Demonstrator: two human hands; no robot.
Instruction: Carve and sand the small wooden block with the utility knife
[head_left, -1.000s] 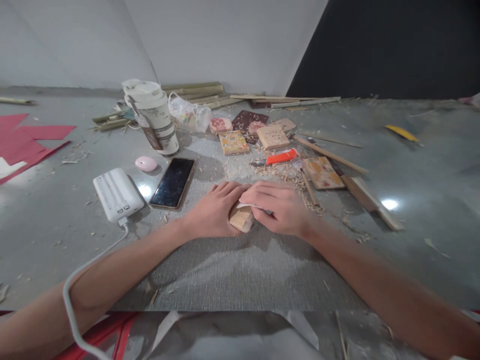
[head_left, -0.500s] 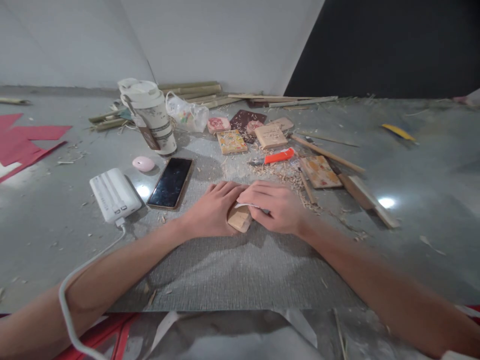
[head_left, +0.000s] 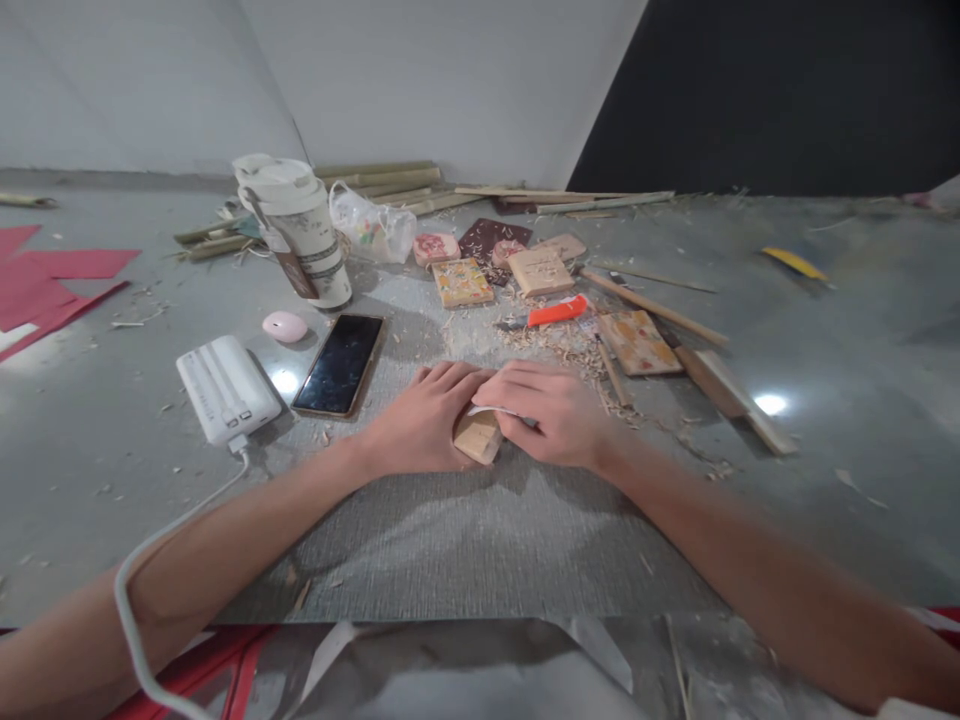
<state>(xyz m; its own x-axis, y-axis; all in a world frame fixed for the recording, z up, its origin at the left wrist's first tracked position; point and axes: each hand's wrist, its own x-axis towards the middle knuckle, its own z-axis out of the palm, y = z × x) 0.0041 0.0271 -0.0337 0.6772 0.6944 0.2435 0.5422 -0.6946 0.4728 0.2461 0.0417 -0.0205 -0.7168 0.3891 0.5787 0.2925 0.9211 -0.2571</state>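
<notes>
My left hand (head_left: pixel 431 418) is closed round the left side of a small pale wood block (head_left: pixel 478 438), pressing it down on the grey textured table (head_left: pixel 450 550). Against it on the right, my right hand (head_left: pixel 551 410) is closed with fingertips over the far part of the block. A thin whitish strip (head_left: pixel 491 409) shows between thumb and fingers of the right hand; whether it is paper or a blade I cannot make out. An orange utility knife (head_left: pixel 557 311) lies beyond the hands among wood shavings (head_left: pixel 574 350).
A phone (head_left: pixel 340 365), a white power bank (head_left: pixel 227 390) with its cable, a pink egg-shaped item (head_left: pixel 285 326) and a travel cup (head_left: pixel 304 230) stand left. Behind are a carved block (head_left: pixel 540 272), patterned tiles (head_left: pixel 463 282) and bamboo sticks (head_left: pixel 382 180). A knife with wooden handle (head_left: pixel 709 380) lies right.
The view has shifted very slightly. Both hands stay on the wood block with almost the same grip, and nothing is let go.
</notes>
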